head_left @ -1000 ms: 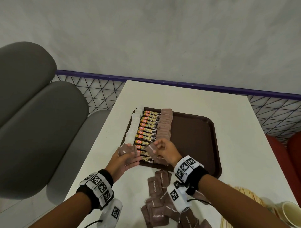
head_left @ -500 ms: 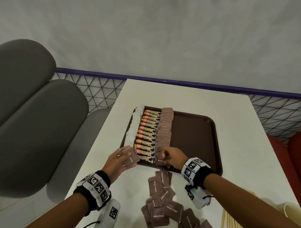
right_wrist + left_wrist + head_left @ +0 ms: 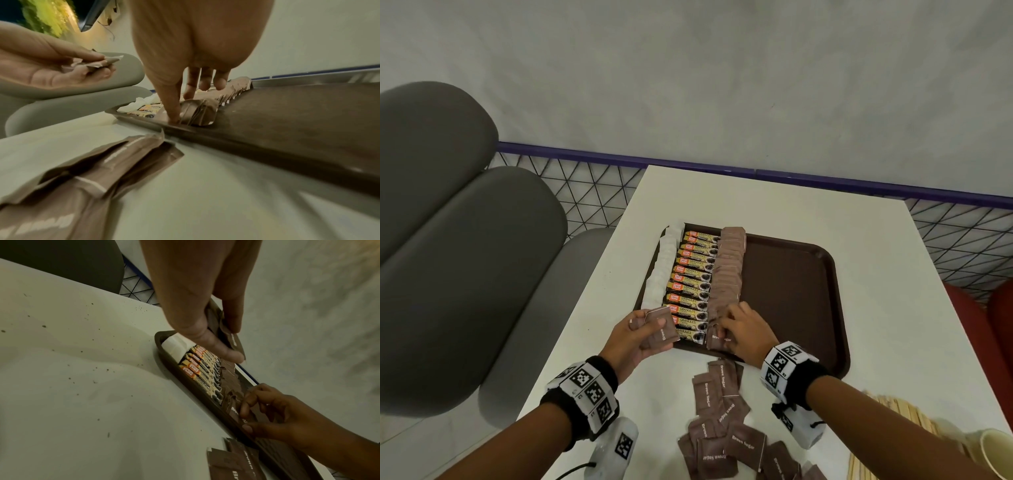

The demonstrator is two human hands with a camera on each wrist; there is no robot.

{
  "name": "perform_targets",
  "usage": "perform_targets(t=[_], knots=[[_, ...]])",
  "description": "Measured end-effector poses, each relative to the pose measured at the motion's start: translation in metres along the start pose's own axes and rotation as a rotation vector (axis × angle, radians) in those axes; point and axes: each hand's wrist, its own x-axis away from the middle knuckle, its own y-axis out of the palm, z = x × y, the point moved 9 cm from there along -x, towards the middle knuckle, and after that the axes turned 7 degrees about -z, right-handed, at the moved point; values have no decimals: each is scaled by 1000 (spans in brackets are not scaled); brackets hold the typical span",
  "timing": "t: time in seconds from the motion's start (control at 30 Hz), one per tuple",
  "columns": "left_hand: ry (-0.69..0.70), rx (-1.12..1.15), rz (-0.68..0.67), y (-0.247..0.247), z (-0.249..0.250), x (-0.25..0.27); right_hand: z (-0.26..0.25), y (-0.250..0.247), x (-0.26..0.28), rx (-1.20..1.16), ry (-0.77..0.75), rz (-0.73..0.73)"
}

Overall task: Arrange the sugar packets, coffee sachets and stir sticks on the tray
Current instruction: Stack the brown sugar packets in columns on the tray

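Note:
A brown tray [image 3: 791,291] holds three rows at its left: white sugar packets [image 3: 662,270], coffee sachets [image 3: 693,284] and brown sugar packets [image 3: 726,270]. My left hand [image 3: 643,329] hovers at the tray's near left corner and pinches a few brown sugar packets [image 3: 662,330] between thumb and fingers [image 3: 216,350]. My right hand [image 3: 739,329] is at the near end of the brown row, its thumb and curled fingers on the front packet [image 3: 197,112]. Loose brown sugar packets [image 3: 722,411] lie on the table near me. Wooden stir sticks [image 3: 904,421] lie at the lower right.
A pale cup [image 3: 993,452] stands at the bottom right corner beside the sticks. The tray's right half [image 3: 791,298] is bare. Grey chairs [image 3: 465,257] stand left of the white table [image 3: 876,274], a wire fence [image 3: 585,192] behind it, a red seat [image 3: 989,325] to the right.
My right hand carried a brown sugar packet from beside the left hand down to the near end of the brown row. The left hand stayed in place with its packets.

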Motion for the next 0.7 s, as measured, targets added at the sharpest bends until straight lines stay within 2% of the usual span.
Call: perform_targets(t=[0.17, 0.3, 0.43, 0.53, 0.7], knots=[[12, -50, 23, 2, 2, -5, -2, -7, 3, -119, 5, 91], [6, -193, 15, 11, 6, -14, -10, -29, -6, -478, -4, 159], [-17, -319, -43, 31, 10, -27, -17, -44, -27, -810, -20, 147], [-23, -319, -112, 51, 14, -37, -13, -44, -41, -969, -18, 54], [-47, -292, -187, 74, 21, -51, 24, -49, -49, -1087, 35, 93]])
